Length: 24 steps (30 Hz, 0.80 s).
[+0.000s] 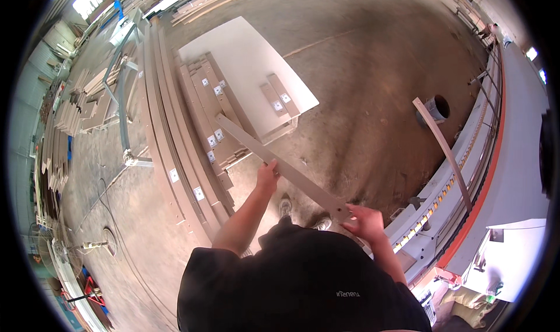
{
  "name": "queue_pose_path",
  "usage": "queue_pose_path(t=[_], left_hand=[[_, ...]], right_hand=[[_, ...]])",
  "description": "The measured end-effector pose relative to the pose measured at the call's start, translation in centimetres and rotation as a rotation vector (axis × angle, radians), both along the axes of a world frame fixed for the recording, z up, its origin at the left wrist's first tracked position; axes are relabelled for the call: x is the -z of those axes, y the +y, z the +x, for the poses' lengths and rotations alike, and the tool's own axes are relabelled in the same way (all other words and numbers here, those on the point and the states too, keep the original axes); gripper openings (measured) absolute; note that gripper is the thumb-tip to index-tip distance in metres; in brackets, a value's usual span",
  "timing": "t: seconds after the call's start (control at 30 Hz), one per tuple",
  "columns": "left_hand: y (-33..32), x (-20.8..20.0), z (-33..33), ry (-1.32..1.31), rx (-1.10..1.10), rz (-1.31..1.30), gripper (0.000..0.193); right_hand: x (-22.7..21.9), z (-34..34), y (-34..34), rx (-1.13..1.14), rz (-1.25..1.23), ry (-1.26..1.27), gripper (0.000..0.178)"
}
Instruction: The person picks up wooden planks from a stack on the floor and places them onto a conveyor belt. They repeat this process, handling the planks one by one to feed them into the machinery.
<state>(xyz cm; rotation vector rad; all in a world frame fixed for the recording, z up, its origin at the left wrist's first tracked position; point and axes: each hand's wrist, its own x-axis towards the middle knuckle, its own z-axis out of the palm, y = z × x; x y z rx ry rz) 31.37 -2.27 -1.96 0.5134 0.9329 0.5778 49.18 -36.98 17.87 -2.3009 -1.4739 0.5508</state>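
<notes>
A long, narrow brown board (pixel 303 183) with small holes near its ends slants across in front of me. My left hand (pixel 269 173) is closed round its edge, near the middle. At its near right end my right hand (pixel 366 222) grips it, with fingers partly hidden. The board's far end reaches over a stack of similar brown boards (pixel 201 101), several of which bear white labels. That stack lies on a large pale panel (pixel 245 46), where two short labelled boards (pixel 276 97) also rest to the right.
Long stacked boards (pixel 169 122) run along the left, beside a metal frame (pixel 121 98). On the right stands a long machine (pixel 449 198) with an orange-red edge strip; a curved strip (pixel 441 142) leans out from it. A bucket (pixel 434 109) stands beyond on the floor.
</notes>
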Motion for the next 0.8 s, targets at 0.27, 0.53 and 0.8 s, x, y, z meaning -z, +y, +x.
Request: queue_pose_path(t=[0.27, 0.53, 0.8], left_hand=[[-5.5, -2.9, -4.0, 0.267, -0.016, 0.272, 0.07], [2.0, 4.4, -9.5, 0.927, 0.14, 0.608, 0.092], [15.5, 7.3, -7.6, 1.281, 0.13, 0.773, 0.081]], right_hand=[[4.3, -4.4, 11.1, -0.309, -0.012, 0.151, 0.062], [8.4, -3.2, 4.0, -0.041, -0.156, 0.268, 0.058], [10.2, -4.7, -3.4, 0.305, -0.323, 0.407, 0.058]])
